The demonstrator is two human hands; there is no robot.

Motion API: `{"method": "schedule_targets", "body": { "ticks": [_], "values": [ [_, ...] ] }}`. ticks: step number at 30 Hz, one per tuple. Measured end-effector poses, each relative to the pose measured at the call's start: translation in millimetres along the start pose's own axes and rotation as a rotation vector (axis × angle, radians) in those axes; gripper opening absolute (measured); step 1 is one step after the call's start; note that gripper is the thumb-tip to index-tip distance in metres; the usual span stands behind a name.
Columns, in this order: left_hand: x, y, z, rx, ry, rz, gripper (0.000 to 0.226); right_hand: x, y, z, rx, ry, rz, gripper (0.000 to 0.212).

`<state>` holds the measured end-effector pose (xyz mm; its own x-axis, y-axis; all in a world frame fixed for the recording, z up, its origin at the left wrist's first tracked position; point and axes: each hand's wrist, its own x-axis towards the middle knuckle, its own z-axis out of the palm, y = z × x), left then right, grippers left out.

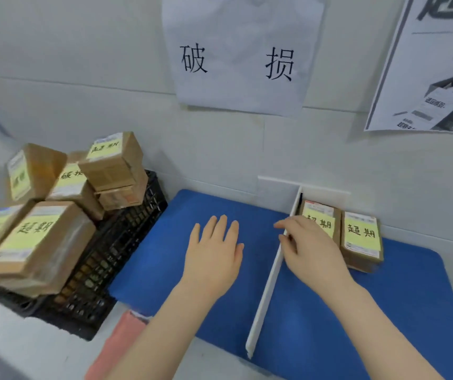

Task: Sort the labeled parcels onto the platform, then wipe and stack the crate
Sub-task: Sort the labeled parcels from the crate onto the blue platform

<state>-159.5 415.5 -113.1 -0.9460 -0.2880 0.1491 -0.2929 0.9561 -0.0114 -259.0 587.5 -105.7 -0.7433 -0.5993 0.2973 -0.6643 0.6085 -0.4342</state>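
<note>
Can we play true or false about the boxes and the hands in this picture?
1. Two labeled parcels sit right of the white divider. True.
2. The black crate is empty. False: a pile of parcels sits in it.
3. The left hand holds a parcel. False: it is open over the blue platform, holding nothing.
4. A paper sign hangs on the wall. True.
</note>
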Motion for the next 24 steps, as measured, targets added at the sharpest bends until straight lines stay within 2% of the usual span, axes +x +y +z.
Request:
{"method": "schedule_targets", "body": {
  "ticks": [3,7,13,19,24],
  "values": [
    [-32.0,-52.7,-0.9,-0.028,-0.018,-0.071,0.051,-6.6,-71.6,31.7,-0.024,-0.069,-0.086,0.024],
    [-72.1,-146.4,-11.1,-0.072,0.013,-0.127,0.048,-9.2,-153.7,80.4,0.017,-0.146,-0.053,0.031],
    [-111.9,-264.2,-31.3,-0.111,0.099,-0.142,0.042,13.1,-269.3,135.0,0.094,-0.147,-0.036,0.03],
    [-126.2,-302.0,-44.3,-0.231,0.213,-0.044,0.036,28.3,-332.3,155.8,0.143,-0.164,-0.045,0.032],
    [-126.1,-329.4,-38.9,-0.197,0.236,-0.116,0.035,40.4,-352.4,164.5,0.224,-0.167,-0.075,0.032]
  ]
}}
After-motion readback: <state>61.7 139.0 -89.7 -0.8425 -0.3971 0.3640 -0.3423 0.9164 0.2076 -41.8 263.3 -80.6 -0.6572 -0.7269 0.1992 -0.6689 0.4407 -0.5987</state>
